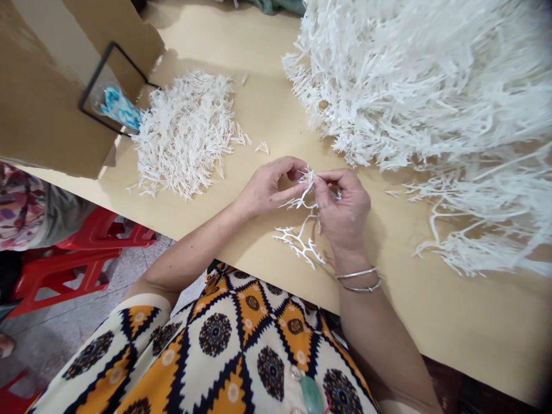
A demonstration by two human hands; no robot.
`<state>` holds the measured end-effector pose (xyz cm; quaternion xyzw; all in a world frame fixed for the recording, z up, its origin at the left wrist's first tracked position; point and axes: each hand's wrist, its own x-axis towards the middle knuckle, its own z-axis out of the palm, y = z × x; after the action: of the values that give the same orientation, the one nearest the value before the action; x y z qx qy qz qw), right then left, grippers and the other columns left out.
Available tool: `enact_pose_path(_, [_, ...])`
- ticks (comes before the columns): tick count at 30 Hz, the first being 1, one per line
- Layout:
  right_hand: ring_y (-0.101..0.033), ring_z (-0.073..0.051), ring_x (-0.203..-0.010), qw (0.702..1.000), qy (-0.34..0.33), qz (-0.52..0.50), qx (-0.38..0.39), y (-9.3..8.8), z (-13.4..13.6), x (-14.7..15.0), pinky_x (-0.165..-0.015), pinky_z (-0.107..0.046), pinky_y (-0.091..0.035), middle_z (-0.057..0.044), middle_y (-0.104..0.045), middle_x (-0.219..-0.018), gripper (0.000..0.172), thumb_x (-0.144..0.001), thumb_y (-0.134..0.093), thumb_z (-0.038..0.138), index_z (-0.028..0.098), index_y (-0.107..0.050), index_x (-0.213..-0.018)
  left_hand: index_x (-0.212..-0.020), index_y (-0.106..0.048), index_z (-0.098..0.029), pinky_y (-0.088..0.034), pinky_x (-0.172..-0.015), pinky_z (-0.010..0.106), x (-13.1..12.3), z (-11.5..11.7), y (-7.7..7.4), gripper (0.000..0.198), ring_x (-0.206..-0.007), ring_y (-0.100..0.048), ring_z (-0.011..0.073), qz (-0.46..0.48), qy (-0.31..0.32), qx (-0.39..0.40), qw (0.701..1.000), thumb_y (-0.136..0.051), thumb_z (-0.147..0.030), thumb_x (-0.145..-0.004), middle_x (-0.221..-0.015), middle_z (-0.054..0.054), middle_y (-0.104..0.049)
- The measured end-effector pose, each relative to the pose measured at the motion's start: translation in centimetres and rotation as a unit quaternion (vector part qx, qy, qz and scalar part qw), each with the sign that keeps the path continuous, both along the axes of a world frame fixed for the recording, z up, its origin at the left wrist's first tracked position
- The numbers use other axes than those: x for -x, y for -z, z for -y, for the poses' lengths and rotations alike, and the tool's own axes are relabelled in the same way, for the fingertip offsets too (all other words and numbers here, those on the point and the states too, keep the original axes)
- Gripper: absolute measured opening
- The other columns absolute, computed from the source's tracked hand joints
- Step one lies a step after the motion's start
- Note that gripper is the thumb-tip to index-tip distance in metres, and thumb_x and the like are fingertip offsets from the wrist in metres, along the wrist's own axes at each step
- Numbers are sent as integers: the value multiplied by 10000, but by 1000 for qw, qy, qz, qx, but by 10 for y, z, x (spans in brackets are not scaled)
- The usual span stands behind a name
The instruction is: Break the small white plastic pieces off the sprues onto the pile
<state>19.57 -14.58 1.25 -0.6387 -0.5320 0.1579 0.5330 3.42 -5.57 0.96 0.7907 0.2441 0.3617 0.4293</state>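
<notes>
Over the tabletop, a white branching plastic sprig (304, 246) hangs down between my hands. My left hand (278, 185) pinches its upper part with thumb and forefinger. From the other side my right hand (345, 201) grips the same sprig close to the left fingertips, and its fingers hide part of the stem. Left of my hands lies a pile of short white tufted pieces (185, 135). To the right rises a much larger heap of long white branched sprigs (414, 80). One small loose white piece (262, 148) rests on the table between the pile and my hands.
A cardboard box (64, 75) stands at the left, with a black wire frame (97, 77) and a clear bag with blue-and-white contents (121, 106) beside it. Red plastic stools (69, 276) and a seated person's patterned clothing (21, 207) are past the table's left edge.
</notes>
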Motion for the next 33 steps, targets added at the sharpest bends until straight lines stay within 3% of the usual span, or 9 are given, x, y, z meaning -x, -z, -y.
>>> enact_pose_path(7, [-651, -175, -825, 997, -6, 77, -10, 7, -1, -1, -810, -355, -521, -21, -715, -873, 173, -993, -645, 385, 232, -703, -937, -1006, -668, -177, -477, -707, 238, -2, 3, -2, 305, -720, -581, 93, -26, -33, 31, 999, -595, -474, -1016, -833, 10, -683])
enact_pose_path(13, [-656, -145, -781, 1000, -21, 0, 0, 3, -1, 3, -741, -301, -530, -2, -722, -857, 119, -980, -653, 335, 233, -687, -928, -973, -647, -175, -466, -714, 244, -2, 3, -7, 158, -715, -577, 101, -54, -44, 25, 997, -560, -305, -992, -817, 5, -689])
enact_pose_path(18, [-652, -153, -775, 999, 2, 38, -1, 4, -2, 3, -758, -323, -527, -8, -725, -868, 58, -942, -665, 278, 227, -689, -935, -985, -659, -166, -498, -769, 252, -2, 3, -11, 287, -793, -628, 112, -22, -2, 31, 999, -598, -445, -1000, -894, 33, -720])
enact_pose_path(22, [-675, -188, -839, 990, -2, 133, -39, 7, -4, 2, -855, -384, -524, -23, -735, -882, 42, -905, -655, 206, 227, -684, -927, -916, -656, -168, -484, -728, 241, -3, 3, -10, 394, -758, -608, 102, -26, -26, 45, 998, -634, -555, -982, -842, 23, -704])
enact_pose_path(27, [-663, -186, -831, 992, 9, 126, -22, 9, -4, 1, -800, -360, -517, -31, -719, -891, 67, -964, -619, 273, 225, -664, -950, -968, -675, -164, -486, -709, 223, -2, 1, -5, 375, -751, -609, 86, -13, 2, 88, 996, -636, -537, -992, -879, 27, -720])
enact_pose_path(33, [-664, -196, -851, 988, -6, 151, -28, 9, -4, 1, -858, -384, -506, -26, -717, -885, 60, -966, -605, 253, 238, -649, -929, -1061, -685, -183, -515, -743, 247, -2, 0, -1, 342, -788, -629, 100, 2, -8, 63, 998, -654, -517, -989, -916, 29, -718])
